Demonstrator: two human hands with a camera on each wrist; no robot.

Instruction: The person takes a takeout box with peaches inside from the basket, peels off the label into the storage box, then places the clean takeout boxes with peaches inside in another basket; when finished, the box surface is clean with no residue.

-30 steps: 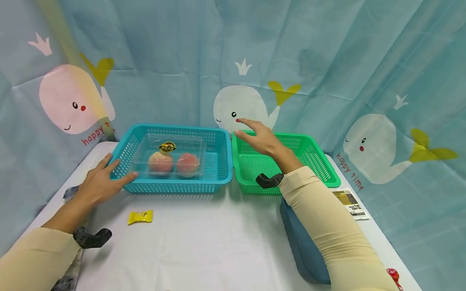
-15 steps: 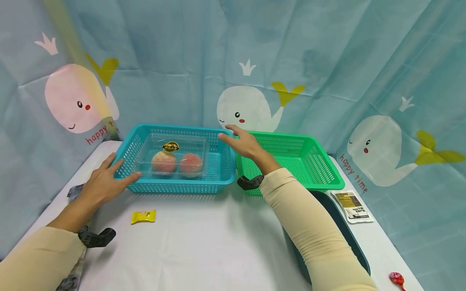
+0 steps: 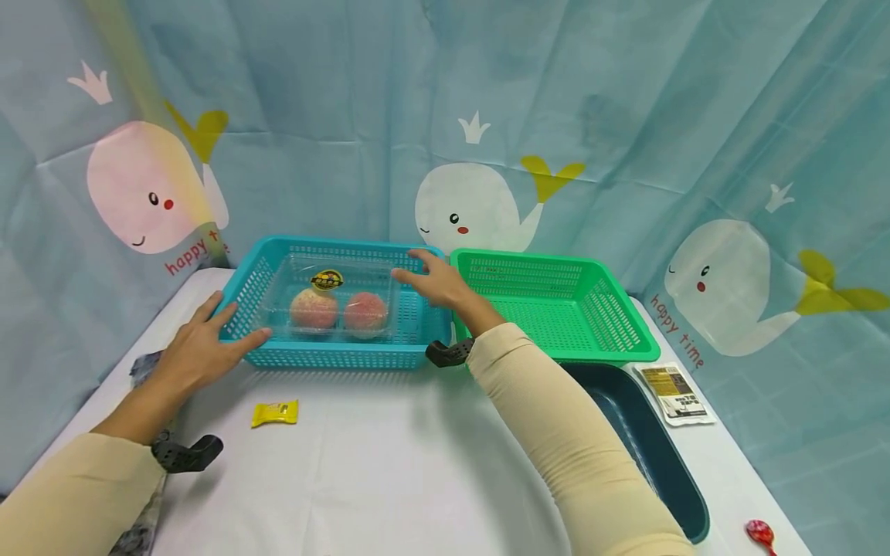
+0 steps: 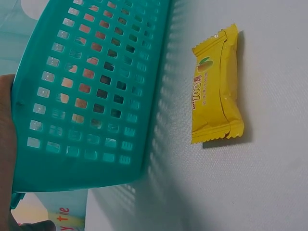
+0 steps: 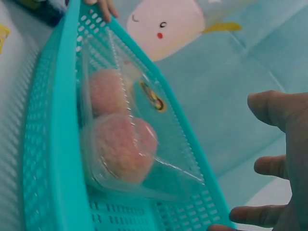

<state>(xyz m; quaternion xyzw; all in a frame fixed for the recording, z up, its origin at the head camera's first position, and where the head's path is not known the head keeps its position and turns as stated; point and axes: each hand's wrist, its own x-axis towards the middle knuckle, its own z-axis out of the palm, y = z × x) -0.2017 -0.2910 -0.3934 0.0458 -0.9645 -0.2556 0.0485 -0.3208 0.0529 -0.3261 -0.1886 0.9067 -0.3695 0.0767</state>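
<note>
A blue perforated plastic basket [image 3: 341,349] holds a clear plastic clamshell box [image 3: 371,272] with two peaches inside, a left peach [image 3: 314,310] and a right peach [image 3: 365,314]. My left hand [image 3: 198,346] rests on the basket's left front corner, its fingers spread along the rim. In the right wrist view, its fingertips [image 5: 106,8] lie over the far end of the rim. My right hand [image 3: 438,283] hovers over the basket's right end, fingers apart and holding nothing. The right wrist view shows its fingers [image 5: 269,166] apart from the clamshell.
To the right stands a green basket [image 3: 549,320], with a dark blue tray [image 3: 647,444] in front of it, partly behind my right sleeve. A yellow-wrapped small snack [image 3: 274,413] lies before the blue basket. Farther right are a flat packet [image 3: 674,395] and a red lollipop-like item [image 3: 760,531].
My right hand has moved left, from above the green basket to above the right end of the blue one. My left hand stays at the corner. The view has turned slightly.
</note>
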